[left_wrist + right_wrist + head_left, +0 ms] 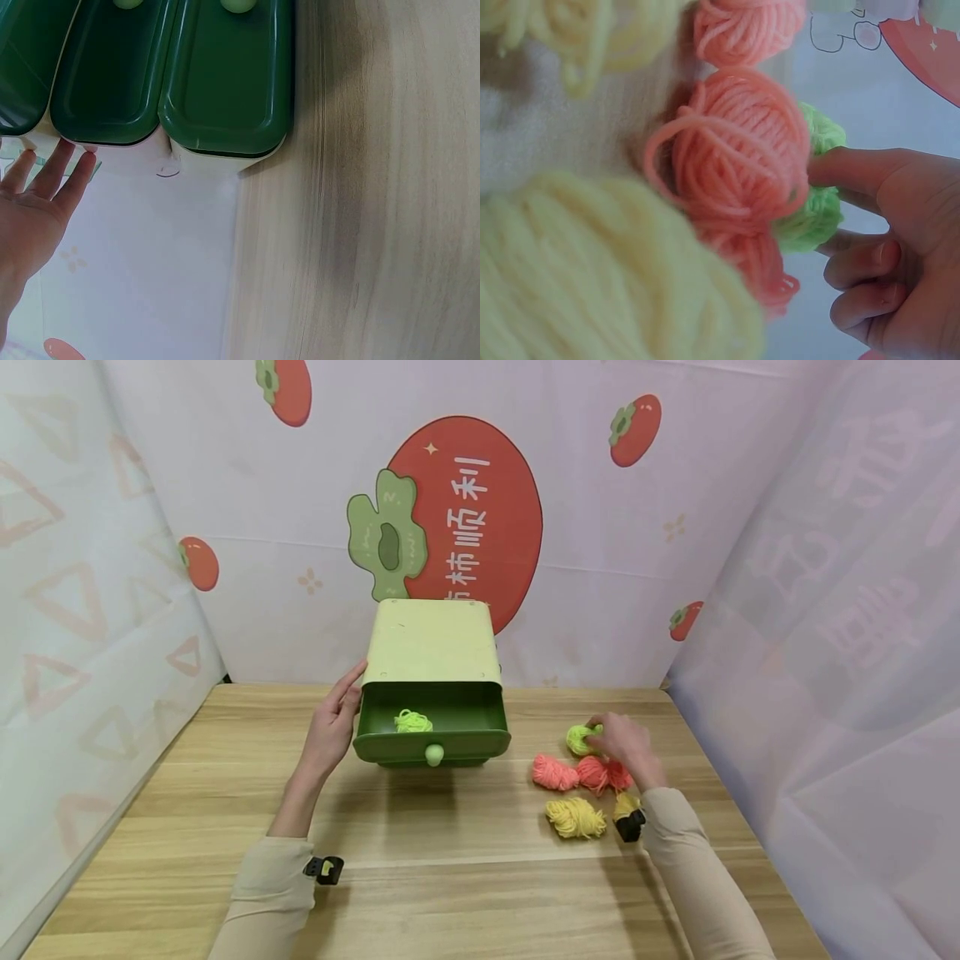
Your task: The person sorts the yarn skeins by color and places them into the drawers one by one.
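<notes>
A small drawer cabinet [435, 639] with a pale yellow-green top stands at the back of the table. Its dark green top drawer [472, 744], fitted with a round knob, is pulled out, and a neon green yarn bundle [412, 722] lies inside. My left hand [333, 727] rests on the cabinet's left side, fingers extended along it in the left wrist view. To the right, my right hand [626, 745] pinches another neon green yarn bundle [580, 740] between thumb and fingers. Coral yarn bundles [739, 142] lie right beside it and partly cover it in the right wrist view.
A yellow yarn bundle [575, 818] lies in front of the coral ones, with a second yellow bundle [626, 806] near the right wrist. Lower drawer fronts [225, 82] sit closed. A printed cloth [600, 568] hangs behind the wooden table [480, 902] and along both sides.
</notes>
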### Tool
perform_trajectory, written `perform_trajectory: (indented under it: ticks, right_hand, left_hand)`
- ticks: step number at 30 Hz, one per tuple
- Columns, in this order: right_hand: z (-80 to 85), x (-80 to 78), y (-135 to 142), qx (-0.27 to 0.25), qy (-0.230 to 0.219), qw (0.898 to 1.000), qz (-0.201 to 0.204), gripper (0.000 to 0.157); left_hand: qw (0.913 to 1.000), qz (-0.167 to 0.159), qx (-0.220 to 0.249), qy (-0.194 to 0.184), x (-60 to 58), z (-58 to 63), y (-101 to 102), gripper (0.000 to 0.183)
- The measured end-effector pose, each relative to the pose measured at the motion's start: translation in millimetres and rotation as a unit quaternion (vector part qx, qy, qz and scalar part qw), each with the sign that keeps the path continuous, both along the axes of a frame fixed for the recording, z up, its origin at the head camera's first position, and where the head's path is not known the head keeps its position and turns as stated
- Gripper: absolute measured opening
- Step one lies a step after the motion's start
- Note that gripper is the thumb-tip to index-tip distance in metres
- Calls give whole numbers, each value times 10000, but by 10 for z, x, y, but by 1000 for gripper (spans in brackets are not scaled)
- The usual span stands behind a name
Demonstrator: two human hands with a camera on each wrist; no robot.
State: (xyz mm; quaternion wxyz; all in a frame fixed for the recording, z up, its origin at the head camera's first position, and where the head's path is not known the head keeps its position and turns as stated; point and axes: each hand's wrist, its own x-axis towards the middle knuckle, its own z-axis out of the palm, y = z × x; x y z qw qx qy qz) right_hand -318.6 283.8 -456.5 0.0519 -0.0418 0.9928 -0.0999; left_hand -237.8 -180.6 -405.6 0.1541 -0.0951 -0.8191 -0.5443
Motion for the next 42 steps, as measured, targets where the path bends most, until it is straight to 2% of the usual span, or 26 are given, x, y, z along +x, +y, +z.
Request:
perform_trajectory:
  ticks: [8, 20, 28, 42]
  right_hand:
    - [119, 48, -89, -182, 352, 9992, -56, 37]
    - [421, 185, -312, -558, 1281, 9898, 291, 30]
    - [674, 334, -496, -827, 2052, 9733, 604, 27]
    - [1077, 541, -895, -1282, 3075, 9336, 1317, 21]
  left_hand:
    - [10000, 7, 40, 9, 7, 4, 2, 44]
    - [9999, 46, 89, 47, 21, 19, 24, 43]
    - [9999, 80, 75, 29, 14, 13, 30, 43]
    - [9999, 132, 8, 38, 23, 17, 33, 43]
